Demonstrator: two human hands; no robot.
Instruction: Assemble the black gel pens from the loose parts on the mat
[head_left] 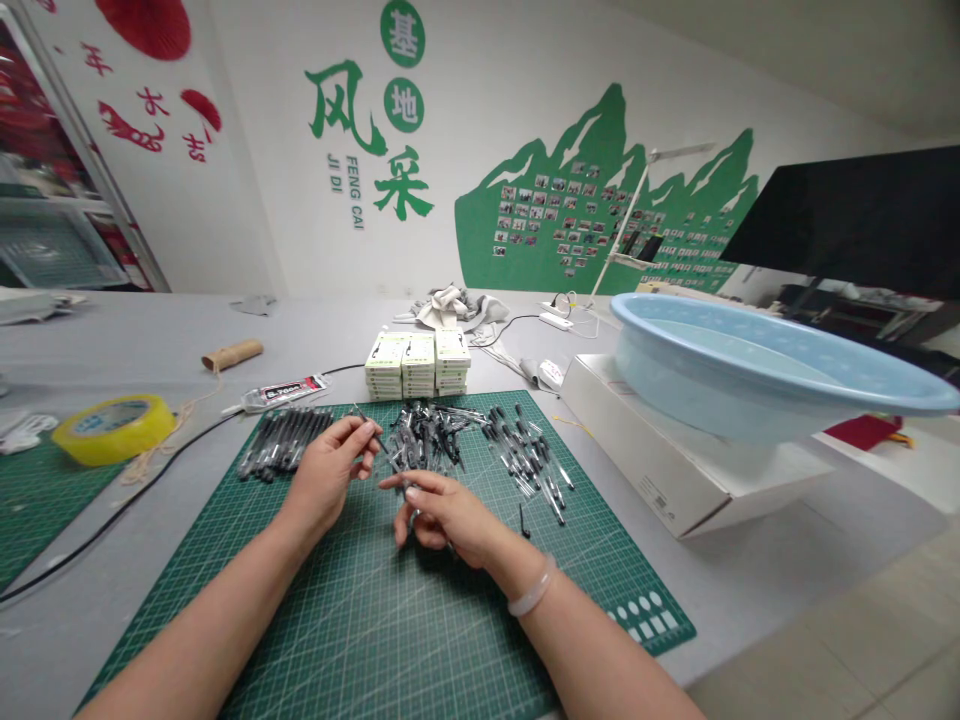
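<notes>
My left hand [335, 467] pinches a thin dark pen piece [359, 411] between thumb and fingertips, tilted above the green cutting mat [360, 620]. To its right, my right hand [454, 512] has its thumb and fingers curled together, with the index finger stretched left; a small piece seems to be between them, too unclear to name. Behind the left hand lies a row of black-and-clear pens [281, 442]. A heap of black pen caps [431, 435] sits beyond both hands. Clear pen barrels with black ends [525, 455] lie scattered at the right.
Stacked small boxes [417, 365] stand at the mat's far edge. A light blue basin [675, 370] rests on a white carton [645, 470] at the right. Yellow tape [114, 430], a glue tube [287, 393] and a black cable [142, 500] lie at the left.
</notes>
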